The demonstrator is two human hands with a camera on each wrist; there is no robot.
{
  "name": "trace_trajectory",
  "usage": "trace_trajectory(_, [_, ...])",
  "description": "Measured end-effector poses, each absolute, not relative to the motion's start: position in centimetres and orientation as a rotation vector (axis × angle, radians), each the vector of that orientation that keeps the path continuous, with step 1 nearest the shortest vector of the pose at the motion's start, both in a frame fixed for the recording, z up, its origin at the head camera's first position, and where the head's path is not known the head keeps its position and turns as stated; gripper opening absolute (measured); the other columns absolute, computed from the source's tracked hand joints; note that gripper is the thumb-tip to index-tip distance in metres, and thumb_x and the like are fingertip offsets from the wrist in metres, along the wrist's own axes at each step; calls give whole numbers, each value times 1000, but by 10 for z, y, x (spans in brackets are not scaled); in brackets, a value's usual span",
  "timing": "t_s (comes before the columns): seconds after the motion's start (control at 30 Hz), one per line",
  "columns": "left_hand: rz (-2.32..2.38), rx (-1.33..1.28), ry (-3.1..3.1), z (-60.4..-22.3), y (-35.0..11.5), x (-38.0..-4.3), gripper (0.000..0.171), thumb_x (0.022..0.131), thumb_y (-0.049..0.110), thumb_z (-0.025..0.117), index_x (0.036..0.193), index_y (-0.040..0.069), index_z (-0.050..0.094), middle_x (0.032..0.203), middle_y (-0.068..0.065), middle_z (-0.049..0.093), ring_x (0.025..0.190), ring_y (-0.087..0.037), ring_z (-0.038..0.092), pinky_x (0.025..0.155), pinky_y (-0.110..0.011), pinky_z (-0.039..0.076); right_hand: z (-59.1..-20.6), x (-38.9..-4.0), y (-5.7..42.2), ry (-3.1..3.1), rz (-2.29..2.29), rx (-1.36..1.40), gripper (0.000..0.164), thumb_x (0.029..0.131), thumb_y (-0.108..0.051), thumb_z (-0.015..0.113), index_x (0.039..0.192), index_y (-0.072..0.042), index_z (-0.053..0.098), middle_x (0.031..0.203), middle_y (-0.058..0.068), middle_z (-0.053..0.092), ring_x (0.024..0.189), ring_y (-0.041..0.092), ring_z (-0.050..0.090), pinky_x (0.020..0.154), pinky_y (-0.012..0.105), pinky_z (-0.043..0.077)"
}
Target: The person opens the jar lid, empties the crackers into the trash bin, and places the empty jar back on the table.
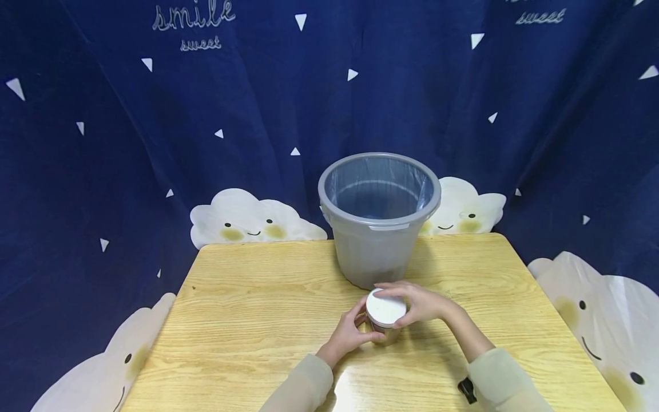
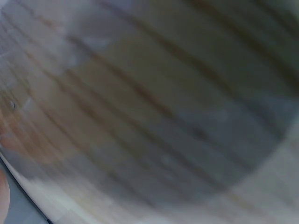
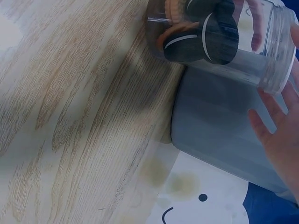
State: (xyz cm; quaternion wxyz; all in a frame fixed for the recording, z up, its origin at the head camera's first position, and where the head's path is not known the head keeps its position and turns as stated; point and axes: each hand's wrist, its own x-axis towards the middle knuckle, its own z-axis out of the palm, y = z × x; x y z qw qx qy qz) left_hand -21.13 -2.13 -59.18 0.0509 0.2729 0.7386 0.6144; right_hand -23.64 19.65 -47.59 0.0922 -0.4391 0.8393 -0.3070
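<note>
A clear jar (image 3: 250,65) with a white lid (image 1: 385,309) stands on the table. Dark round cookies (image 3: 222,37) and tan biscuits lie inside it. My left hand (image 1: 347,335) curls round the jar's side, thumb toward me and fingers behind. From the right, my right hand (image 1: 419,303) grips the lid, its thumb on the near edge and its fingers across the far edge. The lid sits on the jar's mouth; whether it is loosened I cannot tell. In the left wrist view most is blurred wood grain, with a fingertip (image 2: 3,196) at the edge.
Just behind the jar stands a grey bin (image 1: 373,252) with a bag lining it. A small black object (image 1: 467,390) lies beside my right sleeve. The wooden table (image 1: 257,303) ends at a dark blue curtain (image 1: 257,103) with white clouds.
</note>
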Motion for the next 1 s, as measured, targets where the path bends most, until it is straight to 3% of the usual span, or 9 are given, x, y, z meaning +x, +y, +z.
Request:
trace_trajectory(0.17, [1878, 839, 2236, -571, -24, -203, 85, 72, 14, 77, 142, 22, 29, 139, -4, 42, 122, -19, 44, 97, -33, 43, -476, -235, 196, 2477, -930, -1286, 69, 69, -29, 77, 130, -9, 50, 139, 18, 40, 121, 43, 40, 94, 60, 36])
trace_trajectory(0.5, [1902, 825, 2236, -570, -24, -203, 85, 71, 10, 78, 141, 19, 32, 137, -6, 44, 121, -21, 45, 95, -34, 45, -480, -228, 195, 2572, -931, -1254, 70, 70, -30, 76, 130, -5, 48, 137, 25, 38, 119, 47, 40, 91, 62, 39])
trace_trajectory(0.73, [1900, 831, 2251, -568, -24, -202, 84, 72, 10, 77, 141, 17, 32, 137, -8, 44, 121, -20, 45, 95, -35, 45, -487, -215, 187, 2876, -816, -1148, 70, 71, -46, 73, 130, -15, 51, 133, 13, 48, 115, 37, 49, 88, 59, 41])
trace_trajectory(1.0, [1895, 845, 2250, -574, -23, -204, 84, 72, 9, 77, 142, 20, 31, 137, -6, 43, 121, -19, 45, 95, -32, 45, -496, -203, 176, 3119, -730, -1031, 74, 66, -56, 72, 127, -19, 54, 131, 9, 51, 112, 35, 51, 92, 58, 38])
